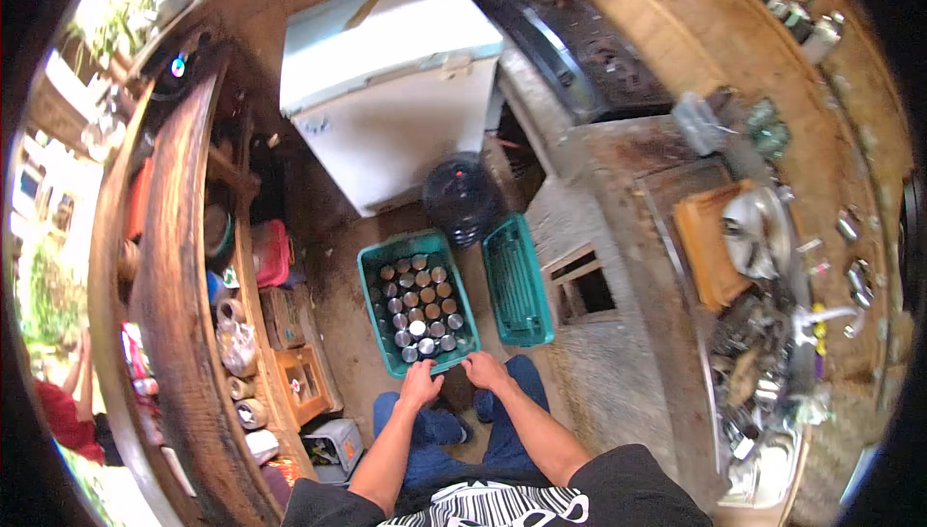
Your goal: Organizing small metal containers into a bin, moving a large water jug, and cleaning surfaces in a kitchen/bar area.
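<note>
A green plastic storage bin point(371, 324) sits on the floor before me, uncovered. Rows of containers with round, silver-coloured tops point(424, 296) stand inside it; whether they are cans or lidded jars I cannot tell. My left hand point(421, 383) is at the bin's near rim with its fingers over the edge. A short way to the right, my right hand point(486, 370) grips the same rim near the corner. The matching ribbed green lid point(516, 282) stands to the right of the bin, next to the concrete counter base.
Beyond the bin are a dark water jug point(462, 190) and a white chest freezer point(391, 143). Wooden shelving point(174, 273) with rolls and bags runs along the left. At right, a concrete counter point(615, 165) bears a dish-filled sink point(746, 375). A person in red point(69, 418) is outside, far left.
</note>
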